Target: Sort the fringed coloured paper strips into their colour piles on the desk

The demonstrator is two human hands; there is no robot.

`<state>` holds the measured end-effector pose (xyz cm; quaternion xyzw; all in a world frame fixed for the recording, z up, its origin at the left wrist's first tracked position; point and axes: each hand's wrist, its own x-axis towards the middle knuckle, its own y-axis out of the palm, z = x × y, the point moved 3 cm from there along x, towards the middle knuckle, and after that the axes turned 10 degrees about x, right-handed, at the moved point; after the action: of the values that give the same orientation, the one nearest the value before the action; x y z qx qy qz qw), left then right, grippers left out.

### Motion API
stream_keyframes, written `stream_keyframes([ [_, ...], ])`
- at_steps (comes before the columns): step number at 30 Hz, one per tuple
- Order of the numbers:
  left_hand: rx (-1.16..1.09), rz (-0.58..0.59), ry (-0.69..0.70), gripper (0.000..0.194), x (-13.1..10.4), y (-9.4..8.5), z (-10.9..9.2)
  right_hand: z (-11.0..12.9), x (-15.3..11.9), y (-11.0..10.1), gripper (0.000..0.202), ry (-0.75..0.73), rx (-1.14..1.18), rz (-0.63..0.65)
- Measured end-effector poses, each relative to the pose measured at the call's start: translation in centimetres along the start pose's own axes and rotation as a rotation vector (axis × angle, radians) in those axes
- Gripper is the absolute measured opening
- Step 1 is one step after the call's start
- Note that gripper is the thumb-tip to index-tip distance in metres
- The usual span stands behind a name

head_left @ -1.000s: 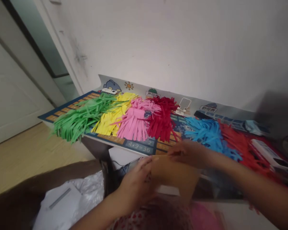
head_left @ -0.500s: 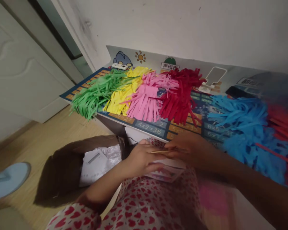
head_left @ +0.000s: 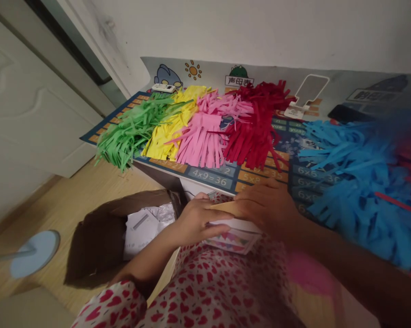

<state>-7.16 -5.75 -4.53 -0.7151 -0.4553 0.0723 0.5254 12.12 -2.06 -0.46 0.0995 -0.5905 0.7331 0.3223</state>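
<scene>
Low at the table's front edge, my left hand (head_left: 196,221) is closed on a white packet (head_left: 230,241) with a colourful printed picture. My right hand (head_left: 268,205) curls over the packet's other side and over a flat tan piece (head_left: 225,208), perhaps card, which lies between both hands. Its fingertips are partly hidden. Beyond the hands, fringed paper tassels rest side by side on the table: green (head_left: 130,130), yellow (head_left: 167,132), pink (head_left: 205,141) and dark red (head_left: 253,132). A blue tassel bundle (head_left: 362,177) spreads out to the right.
A printed learning mat (head_left: 208,177) covers the table and curls up the wall. On it stand a white remote (head_left: 164,88), a white phone stand (head_left: 296,109) and a dark object (head_left: 350,114). An open dark bag-like container (head_left: 96,241) holds papers below left, near a round pale base (head_left: 38,255).
The view has shifted slightly. Between my hands the tan piece has tilted from a thin edge to a broader face. My right hand's fingers have moved over the packet's top.
</scene>
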Motion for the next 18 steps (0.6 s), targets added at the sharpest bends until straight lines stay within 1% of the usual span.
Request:
stream_keyframes([
  [3, 0.018, 0.030, -0.011, 0.027, 0.0, 0.1, 0.1, 0.0, -0.2, 0.2, 0.029, -0.011, -0.003, 0.002],
  [7, -0.012, 0.079, -0.015, 0.028, 0.1, 0.2, 0.4, -0.1, -0.8, 0.8, 0.020, -0.007, 0.036, -0.024],
  [10, -0.039, 0.071, -0.009, 0.026, 0.0, 0.2, 0.5, 0.2, -1.3, 0.9, 0.016, 0.059, 0.154, -0.076],
  [14, -0.024, 0.045, -0.063, 0.027, -0.1, 0.1, 0.8, 1.4, -2.2, 0.4, 0.013, 0.121, 0.237, -0.066],
  [16, -0.028, 0.033, -0.085, 0.027, -0.1, 0.0, 0.9, 1.7, -2.8, 0.0, 0.009, 0.182, 0.284, -0.084],
  [17, -0.030, 0.032, -0.085, 0.027, -0.1, 0.0, 0.9, 1.7, -3.1, -0.1, 0.014, 0.230, 0.278, -0.107],
  [18, -0.031, 0.033, -0.083, 0.027, -0.1, 0.0, 0.9, 1.5, -3.4, -0.2, 0.026, 0.283, 0.239, -0.128],
])
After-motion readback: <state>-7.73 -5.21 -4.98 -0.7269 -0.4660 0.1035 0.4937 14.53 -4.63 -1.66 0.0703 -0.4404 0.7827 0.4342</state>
